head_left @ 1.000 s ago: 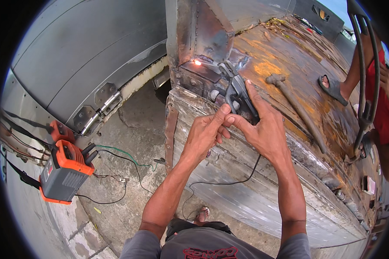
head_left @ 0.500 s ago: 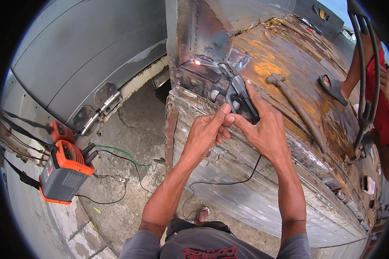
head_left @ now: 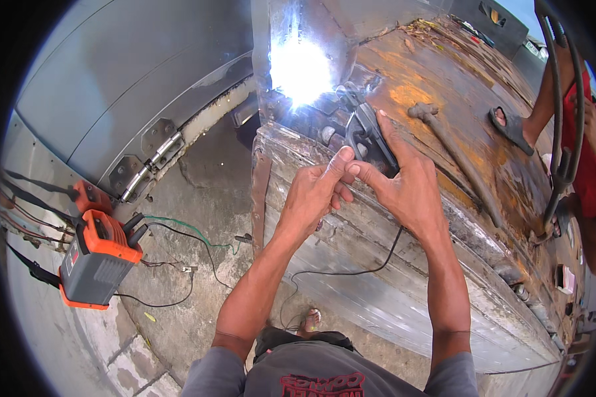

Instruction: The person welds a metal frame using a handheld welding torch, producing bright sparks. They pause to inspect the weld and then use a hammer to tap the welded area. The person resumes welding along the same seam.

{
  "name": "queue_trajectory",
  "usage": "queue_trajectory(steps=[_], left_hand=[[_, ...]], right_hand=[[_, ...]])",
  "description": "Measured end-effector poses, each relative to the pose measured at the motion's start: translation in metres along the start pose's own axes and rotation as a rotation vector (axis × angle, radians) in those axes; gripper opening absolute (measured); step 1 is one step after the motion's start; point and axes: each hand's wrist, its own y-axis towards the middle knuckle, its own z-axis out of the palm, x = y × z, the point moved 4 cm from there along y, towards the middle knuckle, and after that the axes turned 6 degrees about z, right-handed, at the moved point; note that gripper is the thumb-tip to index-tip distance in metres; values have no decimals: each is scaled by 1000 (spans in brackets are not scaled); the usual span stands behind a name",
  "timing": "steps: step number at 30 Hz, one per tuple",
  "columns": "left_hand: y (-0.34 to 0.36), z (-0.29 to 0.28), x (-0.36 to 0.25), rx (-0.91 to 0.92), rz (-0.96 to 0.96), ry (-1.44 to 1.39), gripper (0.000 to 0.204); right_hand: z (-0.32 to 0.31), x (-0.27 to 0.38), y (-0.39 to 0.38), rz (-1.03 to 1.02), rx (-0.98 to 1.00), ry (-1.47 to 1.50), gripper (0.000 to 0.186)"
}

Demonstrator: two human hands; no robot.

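- Electrode holder (head_left: 369, 132) sits mid-view, slanting away over the edge of the rusty metal bed (head_left: 457, 92); I have its handle grasped in the right hand (head_left: 407, 178), index finger laid along its right side.
- Nearest, I see a foot (head_left: 311, 320) on the ground, with a thin black cable (head_left: 351, 273) curving past it and rising toward the right hand.
- Near left, I have an orange-and-grey machine (head_left: 99, 261), black and green leads trailing from it.
- The left hand (head_left: 314, 195) is loosely curled, its thumb beside the right thumb at the handle's near end; I cannot tell whether it grips the holder.
- Right of the holder, a hammer (head_left: 460, 159) lies on the bed.
- Just beyond the holder's tip, a blue-white glare (head_left: 302, 69) hides the metal corner from me.
- Far left, a hinge (head_left: 152, 162) joins a grey metal panel (head_left: 146, 66).
- Far right, I see another person in red clothing (head_left: 593, 188).
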Motion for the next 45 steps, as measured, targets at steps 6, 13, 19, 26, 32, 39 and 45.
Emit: queue_trajectory(steps=[6, 13, 19, 26, 32, 39, 45], left_hand=[[1, -2, 1, -19, 13, 25, 82], [0, 0, -2, -6, 7, 16, 80], [-1, -1, -1, -4, 16, 15, 78], [0, 1, -1, 0, 20, 9, 77], [0, 0, 0, -19, 3, -11, 76], [0, 1, -1, -16, 14, 2, 76], [0, -1, 1, -16, 17, 14, 76]], right_hand=[[0, 2, 2, 9, 6, -28, 94], [-2, 3, 1, -16, -25, -17, 96], [-9, 10, -2, 39, -25, 44, 97], [-4, 0, -1, -59, -54, -20, 96], [-2, 0, 0, -11, -22, -6, 96], [-3, 0, 1, 25, 0, -14, 97], [0, -4, 2, 18, -11, -3, 97]])
